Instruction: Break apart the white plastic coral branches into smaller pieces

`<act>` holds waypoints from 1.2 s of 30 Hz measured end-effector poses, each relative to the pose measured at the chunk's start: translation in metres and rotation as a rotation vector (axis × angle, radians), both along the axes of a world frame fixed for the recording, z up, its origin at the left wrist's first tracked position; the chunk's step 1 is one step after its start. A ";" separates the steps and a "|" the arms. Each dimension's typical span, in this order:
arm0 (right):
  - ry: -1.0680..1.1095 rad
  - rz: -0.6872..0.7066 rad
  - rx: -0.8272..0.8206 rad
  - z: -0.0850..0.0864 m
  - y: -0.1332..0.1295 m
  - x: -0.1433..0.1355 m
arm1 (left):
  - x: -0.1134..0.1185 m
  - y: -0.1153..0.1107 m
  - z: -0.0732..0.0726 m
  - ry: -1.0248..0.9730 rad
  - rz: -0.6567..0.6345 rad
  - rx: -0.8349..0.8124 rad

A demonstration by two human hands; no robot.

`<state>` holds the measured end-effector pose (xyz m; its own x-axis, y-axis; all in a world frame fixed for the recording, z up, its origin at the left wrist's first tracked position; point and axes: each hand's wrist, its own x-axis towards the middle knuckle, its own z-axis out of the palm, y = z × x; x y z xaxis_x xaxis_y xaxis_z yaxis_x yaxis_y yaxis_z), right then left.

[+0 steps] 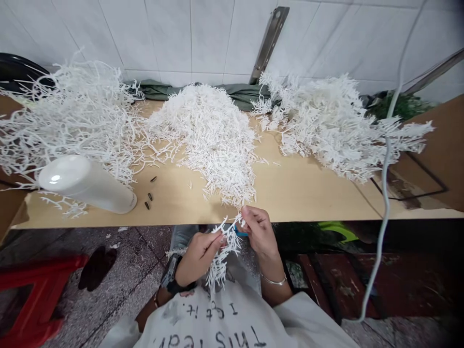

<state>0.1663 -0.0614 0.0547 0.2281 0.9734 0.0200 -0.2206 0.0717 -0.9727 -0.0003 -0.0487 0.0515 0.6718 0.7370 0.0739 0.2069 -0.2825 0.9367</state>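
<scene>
My left hand (198, 255) pinches the stem of a white branched plastic sprig (227, 246) just in front of the table edge. On the sprig's upper right end, the fingers of my right hand (258, 231) are closed. Part of the sprig hangs down over my shirt. Beyond my hands lies a heap of small white tufts (213, 135) on the table. At the left is a tangled pile of bare white branches (76, 111). A pile of fuller white sprigs (329, 121) lies at the right.
A white bottle (90, 183) lies tilted at the table's left, with several dark seeds near it. A white cable (386, 193) hangs down at the right. On the floor at the left stands a red stool (36, 295). Cardboard (442, 154) stands at the right end.
</scene>
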 end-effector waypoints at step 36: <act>-1.383 -0.373 0.168 0.015 0.104 0.072 | -0.016 0.034 -0.014 -0.114 0.392 -0.388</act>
